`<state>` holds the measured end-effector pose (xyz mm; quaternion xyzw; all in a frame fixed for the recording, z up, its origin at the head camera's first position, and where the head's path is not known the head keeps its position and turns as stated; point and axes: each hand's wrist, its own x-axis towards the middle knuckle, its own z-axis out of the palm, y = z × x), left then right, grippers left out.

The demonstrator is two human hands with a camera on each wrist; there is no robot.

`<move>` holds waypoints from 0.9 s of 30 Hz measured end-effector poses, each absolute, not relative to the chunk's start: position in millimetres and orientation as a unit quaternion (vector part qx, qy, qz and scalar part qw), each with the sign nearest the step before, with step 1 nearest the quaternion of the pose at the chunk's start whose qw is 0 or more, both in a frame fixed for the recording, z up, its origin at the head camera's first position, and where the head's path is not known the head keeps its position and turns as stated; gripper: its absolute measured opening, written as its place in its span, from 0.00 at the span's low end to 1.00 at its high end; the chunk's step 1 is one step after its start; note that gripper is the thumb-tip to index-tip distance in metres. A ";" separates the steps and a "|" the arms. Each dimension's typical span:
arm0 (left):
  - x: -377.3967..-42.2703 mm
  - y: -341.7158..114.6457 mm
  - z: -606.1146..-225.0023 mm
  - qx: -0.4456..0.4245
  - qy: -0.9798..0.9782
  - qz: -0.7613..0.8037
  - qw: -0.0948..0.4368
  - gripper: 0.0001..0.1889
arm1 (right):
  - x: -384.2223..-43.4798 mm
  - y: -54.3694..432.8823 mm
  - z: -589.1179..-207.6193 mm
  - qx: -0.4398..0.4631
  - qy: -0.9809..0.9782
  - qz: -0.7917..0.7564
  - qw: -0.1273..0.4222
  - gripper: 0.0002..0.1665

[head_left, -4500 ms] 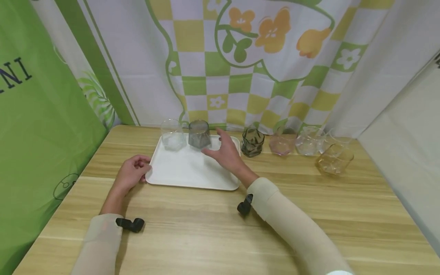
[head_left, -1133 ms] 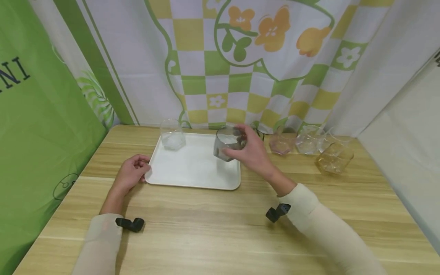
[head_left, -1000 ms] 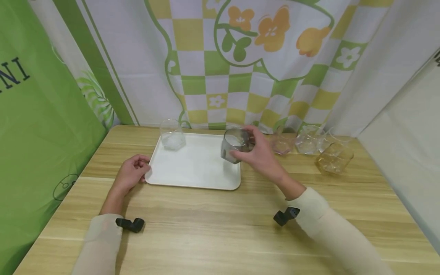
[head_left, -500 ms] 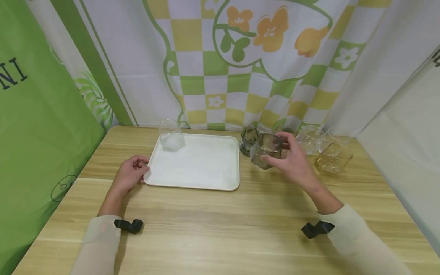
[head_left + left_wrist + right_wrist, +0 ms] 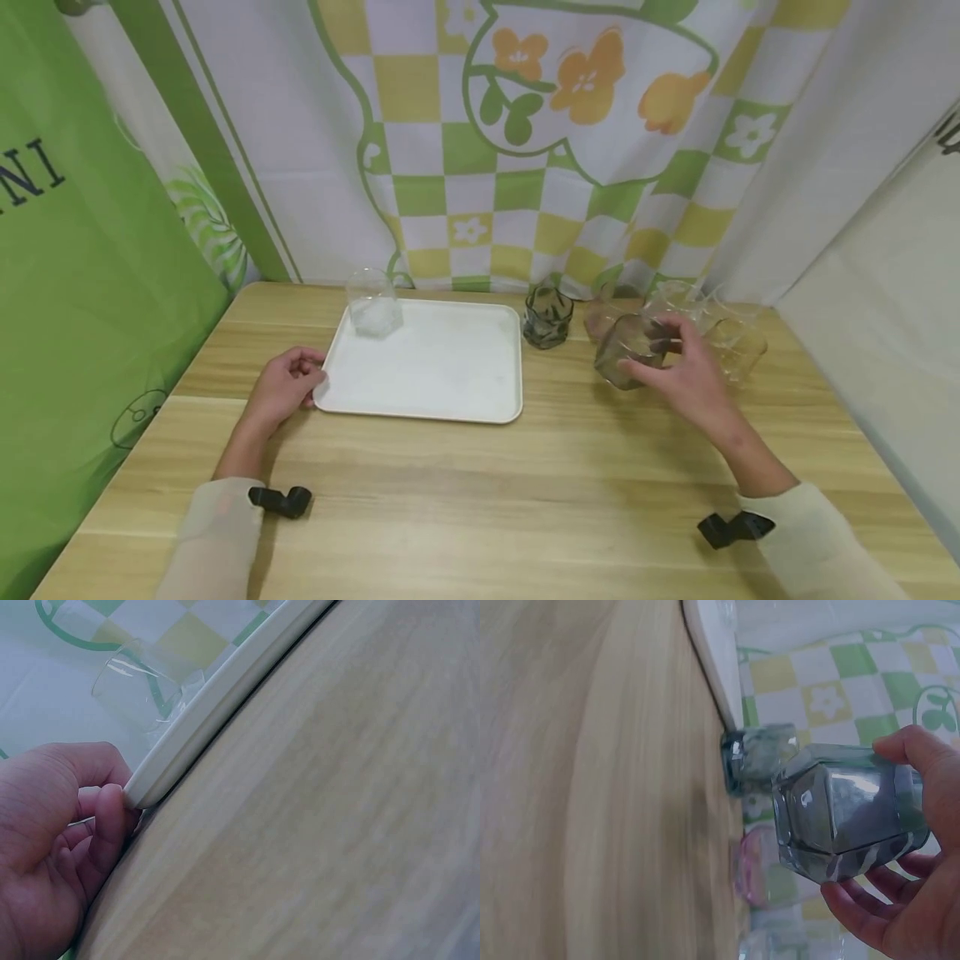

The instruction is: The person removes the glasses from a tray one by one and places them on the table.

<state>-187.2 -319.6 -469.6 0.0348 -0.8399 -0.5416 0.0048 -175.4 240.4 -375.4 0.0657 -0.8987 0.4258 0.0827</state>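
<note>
My right hand (image 5: 693, 375) grips a smoky grey faceted glass (image 5: 628, 354), held tilted above the table right of the tray. In the right wrist view the thumb and fingers wrap this grey glass (image 5: 847, 810) near its rim end, base toward the table. The left hand (image 5: 283, 387) pinches the left edge of a white tray (image 5: 427, 375) near its front corner, thumb and curled fingers at the rim (image 5: 172, 754). A clear glass (image 5: 375, 308) stands on the tray's back left corner.
A dark green-grey glass (image 5: 547, 317) stands just right of the tray. Behind the held glass are a pinkish glass (image 5: 603, 312), clear glasses (image 5: 673, 300) and an amber glass (image 5: 738, 346), partly hidden. A checked curtain (image 5: 517, 192) hangs behind the wooden table (image 5: 450, 508).
My right hand took the grey glass off the tray and carried it rightward, past the dark glass, to in front of the pinkish one. The left hand has stayed at the tray's edge.
</note>
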 end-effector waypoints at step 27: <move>-186.6 -320.0 -469.1 0.038 -0.842 -0.537 0.001 0.18 | -187.8 282.5 -392.5 0.014 -0.937 0.347 0.045 0.52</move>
